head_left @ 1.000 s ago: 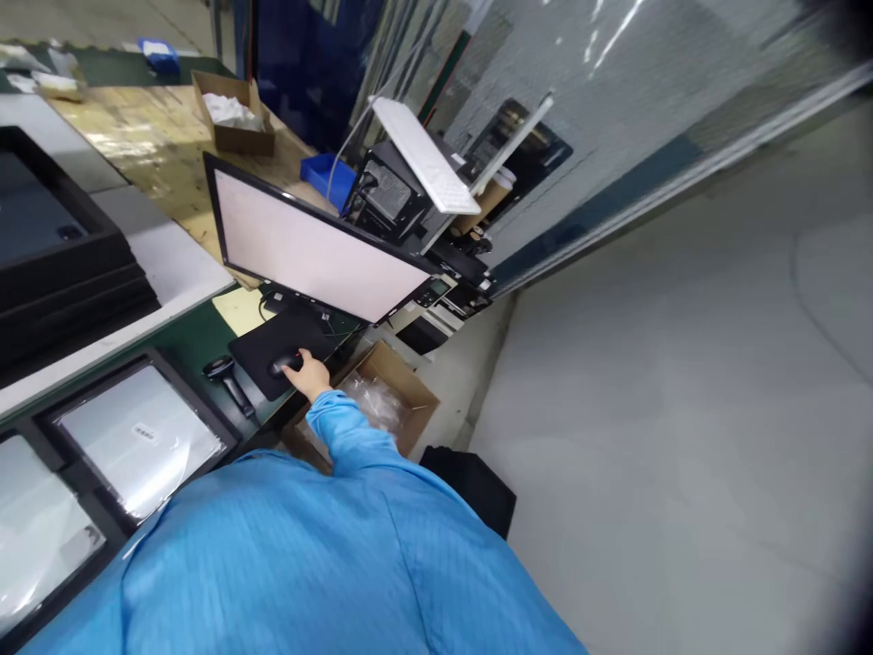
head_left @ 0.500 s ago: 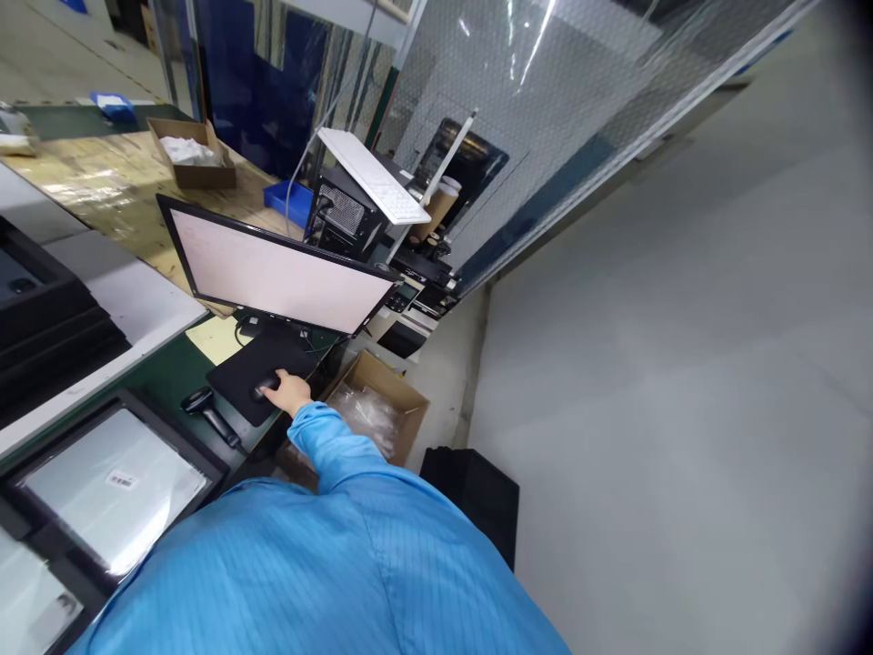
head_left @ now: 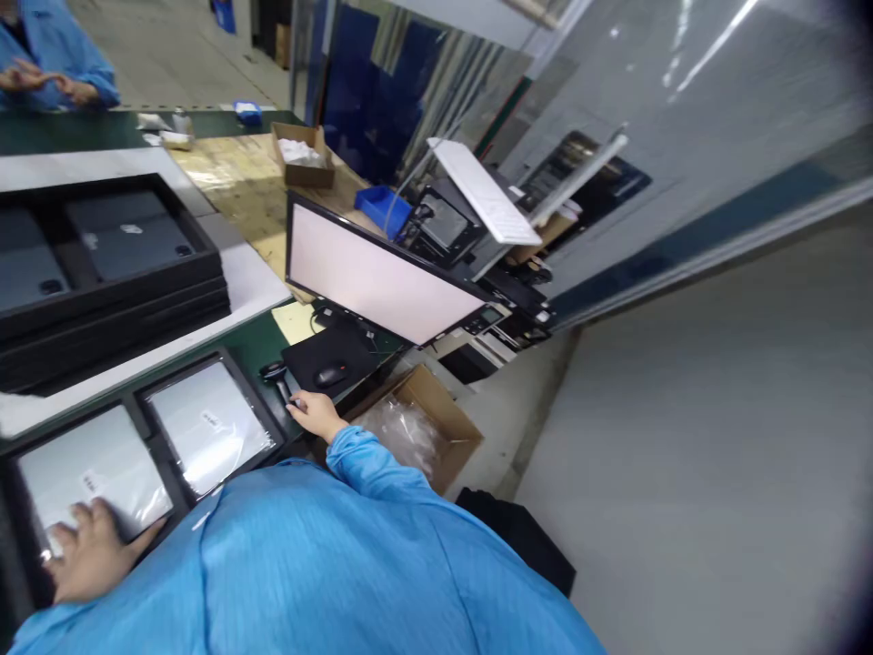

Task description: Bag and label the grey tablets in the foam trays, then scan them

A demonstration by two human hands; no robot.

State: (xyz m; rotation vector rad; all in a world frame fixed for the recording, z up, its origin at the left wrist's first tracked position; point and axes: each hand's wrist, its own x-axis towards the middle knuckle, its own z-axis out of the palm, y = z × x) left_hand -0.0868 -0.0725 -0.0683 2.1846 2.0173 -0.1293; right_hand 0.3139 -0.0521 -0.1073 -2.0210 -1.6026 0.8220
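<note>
My right hand (head_left: pixel 317 415) has its fingers closed on the handle of a black barcode scanner (head_left: pixel 274 373) at the bench edge. Beside it, a black mouse (head_left: pixel 331 375) lies on a dark mouse pad (head_left: pixel 304 354). My left hand (head_left: pixel 94 557) rests with spread fingers on a plastic-wrapped flat panel (head_left: pixel 102 455) that carries a small label. That panel sits in a black tray (head_left: pixel 140 418). A second wrapped, labelled panel (head_left: pixel 197 428) lies in the neighbouring compartment, nearer the scanner.
A monitor (head_left: pixel 382 273) stands behind the mouse pad. Stacked black trays (head_left: pixel 115 300) occupy the white surface at left. An open carton (head_left: pixel 464 441) with clear plastic is below the bench edge at right. Across the bench, another person's hands (head_left: pixel 51 82) are visible.
My right hand has left the mouse and moved to the scanner's handle. My left hand has come into view on the wrapped panel. The view has turned left.
</note>
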